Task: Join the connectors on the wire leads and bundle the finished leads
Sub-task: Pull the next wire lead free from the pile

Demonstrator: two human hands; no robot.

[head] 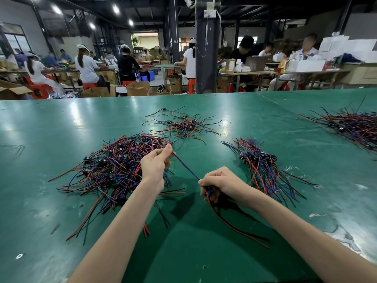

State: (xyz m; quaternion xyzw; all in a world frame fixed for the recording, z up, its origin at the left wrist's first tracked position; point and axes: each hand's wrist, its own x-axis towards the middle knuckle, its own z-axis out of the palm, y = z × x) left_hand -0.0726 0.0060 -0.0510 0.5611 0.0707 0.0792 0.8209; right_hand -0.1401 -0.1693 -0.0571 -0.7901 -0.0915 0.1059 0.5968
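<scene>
Left hand (156, 166): thumb and forefinger pinched on the far end of a blue-and-red wire pair (186, 168), raised off the table. Right hand (219, 183): fingers curled closed around a dark blue connector (209, 192), with the near end of the same pair entering it. The pair runs taut and straight between the two hands. A red-and-black lead (234, 225) hangs from below the right hand and trails along the green table (61, 123) toward the body.

Whether the connector halves are fully seated: cannot tell, the fingers cover the joint.

Risks, as judged:
- Tension on the pair could pull a wire out of the connector housing, or part a half-seated joint. Cause: the left hand pulling away while the right holds fast.
- The left pinch sits at the near edge of the big loose heap (116, 166); stray leads could snag and be dragged along.
- The trailing lead could catch under the right forearm.

Outward from the hands: loose heap directly under and beyond the left hand; aligned stack of leads (263, 166) just beyond and outside the right hand; small scatter (183, 125) well beyond both hands, midway; another heap (355, 125) far outside the right hand. No tie or band seen.
</scene>
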